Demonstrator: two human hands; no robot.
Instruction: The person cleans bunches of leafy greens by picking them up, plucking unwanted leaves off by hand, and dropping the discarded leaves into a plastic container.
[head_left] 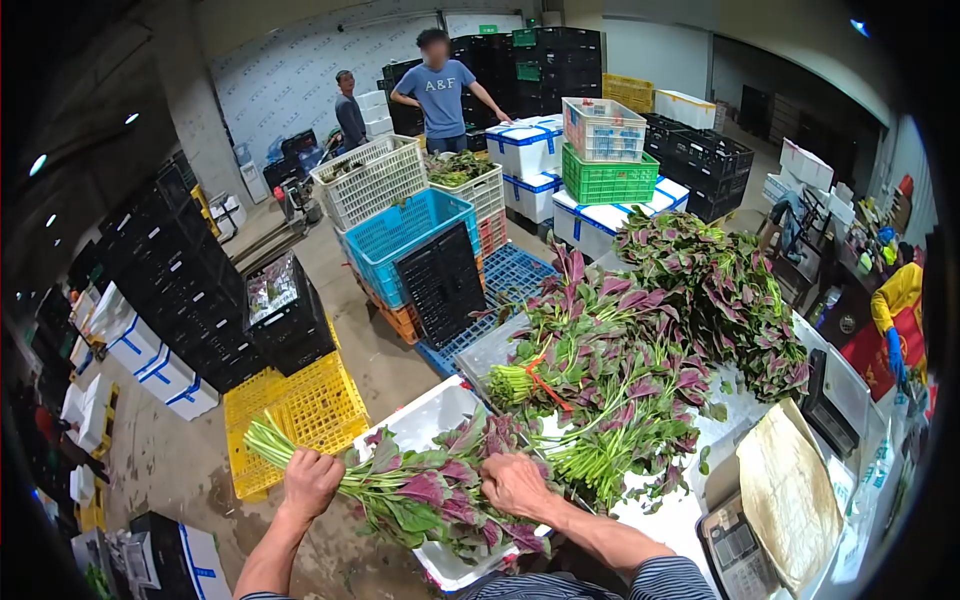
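A bunch of red amaranth with green stems and purple-green leaves lies across a white foam box. My left hand is closed around its stems, whose cut ends point to the upper left. On the leafy end, my right hand has its fingers curled into the leaves; the fingertips are partly hidden. Loose amaranth lies on the table just right of that hand. Behind it is a bunch bound with a red-orange tie. A large heap of amaranth covers the back of the table.
A scale with keys and stained paper sit at the table's right. A blue crate, yellow pallet and black crate stacks stand left and ahead. Two people stand behind; a blue-gloved hand shows far right.
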